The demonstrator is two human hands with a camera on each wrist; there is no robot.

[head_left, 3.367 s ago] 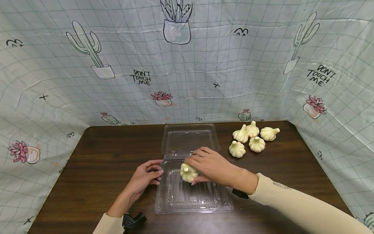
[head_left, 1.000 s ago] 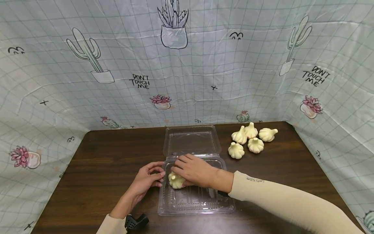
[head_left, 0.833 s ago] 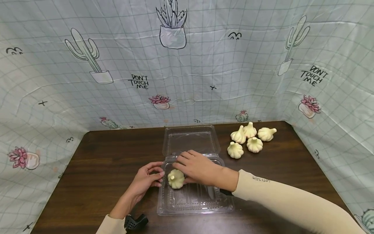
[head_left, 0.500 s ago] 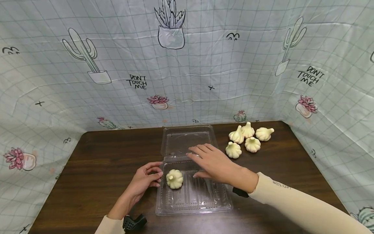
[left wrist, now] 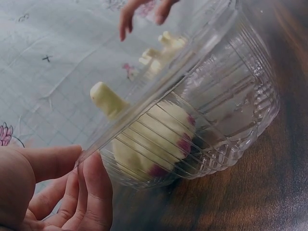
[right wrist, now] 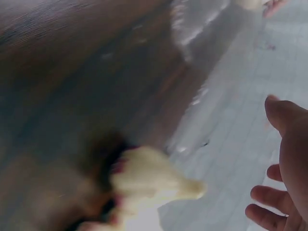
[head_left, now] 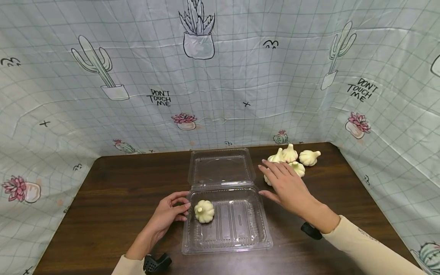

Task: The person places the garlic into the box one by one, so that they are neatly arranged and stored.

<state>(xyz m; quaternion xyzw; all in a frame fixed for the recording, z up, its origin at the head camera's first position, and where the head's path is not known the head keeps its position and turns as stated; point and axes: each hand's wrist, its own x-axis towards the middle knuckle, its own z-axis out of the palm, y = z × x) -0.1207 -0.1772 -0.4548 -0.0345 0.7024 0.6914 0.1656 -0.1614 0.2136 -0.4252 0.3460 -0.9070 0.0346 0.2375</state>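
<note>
My left hand (head_left: pixel 169 212) pinches the left rim of a clear plastic clamshell container (head_left: pixel 233 250) between thumb and fingers, as the left wrist view shows closely. One garlic bulb (head_left: pixel 204 211) sits inside at the left of the base, its stem pointing up, with purple patches low on its side (left wrist: pixel 154 139). The container's lid (head_left: pixel 220 168) lies folded back behind the base. My right hand (head_left: pixel 287 187) is over the table to the right of the container, fingers extended, holding nothing. It partly covers the nearest bulbs of a garlic group; one bulb (right wrist: pixel 151 178) shows blurred in the right wrist view.
Several garlic bulbs (head_left: pixel 310 157) are grouped at the back right of the dark wooden table (head_left: pixel 127 183). A printed cloth (head_left: pixel 227 76) with cactus drawings rises behind and at both sides of the table.
My right hand carried the garlic bulb to the container's left side, let go of it, and moved right towards the other bulbs. My left hand has stayed at the rim.
</note>
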